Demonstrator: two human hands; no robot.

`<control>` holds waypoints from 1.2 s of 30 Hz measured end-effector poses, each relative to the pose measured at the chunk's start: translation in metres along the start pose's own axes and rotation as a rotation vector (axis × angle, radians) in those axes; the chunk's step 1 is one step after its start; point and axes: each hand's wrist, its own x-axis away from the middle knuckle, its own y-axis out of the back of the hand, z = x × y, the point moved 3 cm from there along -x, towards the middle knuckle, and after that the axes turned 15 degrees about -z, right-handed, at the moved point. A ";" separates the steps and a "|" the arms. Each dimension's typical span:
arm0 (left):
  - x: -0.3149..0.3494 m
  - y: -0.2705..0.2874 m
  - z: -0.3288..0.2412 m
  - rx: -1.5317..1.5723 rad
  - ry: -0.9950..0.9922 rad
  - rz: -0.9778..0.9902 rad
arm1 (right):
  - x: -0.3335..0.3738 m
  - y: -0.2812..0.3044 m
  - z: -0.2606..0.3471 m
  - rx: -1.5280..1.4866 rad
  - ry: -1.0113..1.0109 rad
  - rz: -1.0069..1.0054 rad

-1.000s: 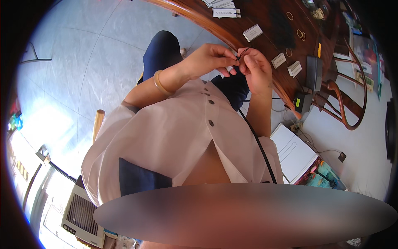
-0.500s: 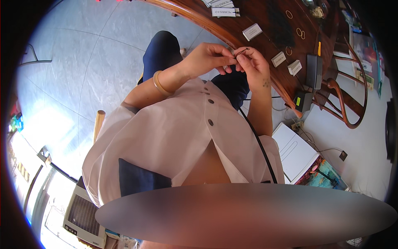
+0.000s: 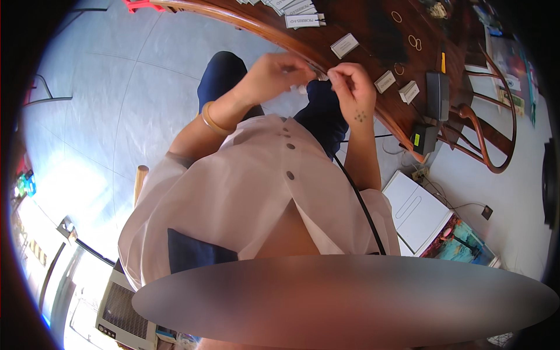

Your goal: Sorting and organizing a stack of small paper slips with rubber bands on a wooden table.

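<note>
My left hand (image 3: 273,74) and my right hand (image 3: 350,87) meet in front of my chest, at the near edge of a dark wooden table (image 3: 361,23). Both pinch a small pale object (image 3: 319,74) between their fingertips; it is too small to make out. A gold bangle (image 3: 213,121) sits on my left wrist. Small white boxes (image 3: 344,45) lie on the table just beyond my hands, with several rubber bands (image 3: 414,41) farther back.
A dark rectangular device (image 3: 437,87) and a small black box with a green light (image 3: 421,140) sit at the table's right end. On the floor to the right lie a white flat box (image 3: 415,211) and a colourful book (image 3: 461,242). A curved wooden chair arm (image 3: 496,122) stands right.
Both hands have stayed together at the table edge, shifting slightly left while the fingers work the small object.
</note>
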 end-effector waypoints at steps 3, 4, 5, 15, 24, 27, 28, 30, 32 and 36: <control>-0.029 0.008 -0.009 -0.171 -0.335 -0.065 | -0.020 0.013 0.004 0.473 0.237 -0.177; -0.041 0.002 -0.016 -0.164 -0.342 -0.042 | -0.028 0.020 0.002 0.579 0.249 -0.182; -0.052 -0.005 -0.027 -0.311 -0.455 -0.068 | -0.034 0.024 0.001 0.595 0.244 -0.201; -0.078 -0.013 -0.056 -0.522 -0.633 -0.268 | -0.051 0.015 -0.003 0.902 0.350 -0.065; -0.030 -0.026 -0.007 0.272 -0.089 0.017 | -0.025 0.012 0.008 0.395 0.405 -0.185; -0.028 -0.037 -0.003 0.390 0.093 0.164 | -0.011 0.002 0.011 0.554 0.553 -0.177; -0.034 -0.039 -0.002 0.268 0.031 0.133 | -0.011 0.002 0.006 0.556 0.552 -0.177; -0.037 -0.044 -0.006 0.187 -0.007 0.068 | -0.017 0.003 -0.007 0.572 0.489 -0.213; -0.043 -0.045 -0.004 0.152 -0.021 0.074 | -0.018 0.006 -0.012 0.554 0.448 -0.217; -0.050 -0.049 -0.009 0.034 -0.023 0.090 | -0.019 0.011 -0.015 0.521 0.427 -0.222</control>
